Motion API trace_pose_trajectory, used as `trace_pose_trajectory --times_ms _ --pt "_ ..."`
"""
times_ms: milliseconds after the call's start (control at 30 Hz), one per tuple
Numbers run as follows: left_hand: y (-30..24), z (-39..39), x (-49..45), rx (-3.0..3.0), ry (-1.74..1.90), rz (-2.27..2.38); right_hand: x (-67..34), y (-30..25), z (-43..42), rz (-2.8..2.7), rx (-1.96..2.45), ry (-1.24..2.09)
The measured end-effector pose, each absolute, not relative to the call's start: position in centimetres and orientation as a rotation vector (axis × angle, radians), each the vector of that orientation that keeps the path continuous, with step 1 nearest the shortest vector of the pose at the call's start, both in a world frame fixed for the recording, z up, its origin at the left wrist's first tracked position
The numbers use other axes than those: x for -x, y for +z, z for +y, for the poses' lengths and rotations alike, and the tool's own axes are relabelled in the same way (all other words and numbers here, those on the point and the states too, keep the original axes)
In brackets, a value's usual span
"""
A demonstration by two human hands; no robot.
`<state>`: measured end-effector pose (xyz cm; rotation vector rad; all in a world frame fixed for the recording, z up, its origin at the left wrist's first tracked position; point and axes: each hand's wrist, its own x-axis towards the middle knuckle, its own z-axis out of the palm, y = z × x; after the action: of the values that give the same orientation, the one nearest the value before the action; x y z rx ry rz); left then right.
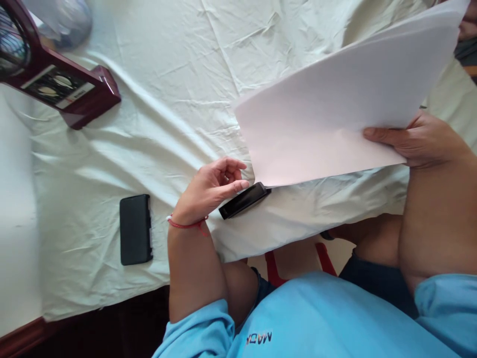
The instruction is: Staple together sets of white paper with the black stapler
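My right hand [417,139] pinches the edge of a stack of white paper sheets [335,104], thumb on top, holding them lifted and tilted over the white bedsheet [167,99]. My left hand [212,191] is loosely curled, with a red thread on its wrist. Its index finger is stretched out and touches a black stapler-like object [244,201] that lies on the sheet just under the paper's lower corner. Nothing is gripped in the left hand.
A black phone [136,228] lies on the sheet to the left of my left arm. A dark red table fan base [70,92] stands at the top left. My knees and blue shirt are at the bottom.
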<state>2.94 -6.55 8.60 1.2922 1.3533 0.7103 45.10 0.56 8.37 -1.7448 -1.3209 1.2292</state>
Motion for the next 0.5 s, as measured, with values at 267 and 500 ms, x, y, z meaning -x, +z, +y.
trace_pose_trajectory --times_ms 267,500 --pt "9.2 -6.3 -2.4 -1.641 0.397 1.204 -46.2 8.4 0.9 -1.342 1.856 1.207" --pt "9.5 -6.2 -2.1 -1.629 0.309 1.217 -46.6 8.1 1.0 -1.435 1.863 1.214"
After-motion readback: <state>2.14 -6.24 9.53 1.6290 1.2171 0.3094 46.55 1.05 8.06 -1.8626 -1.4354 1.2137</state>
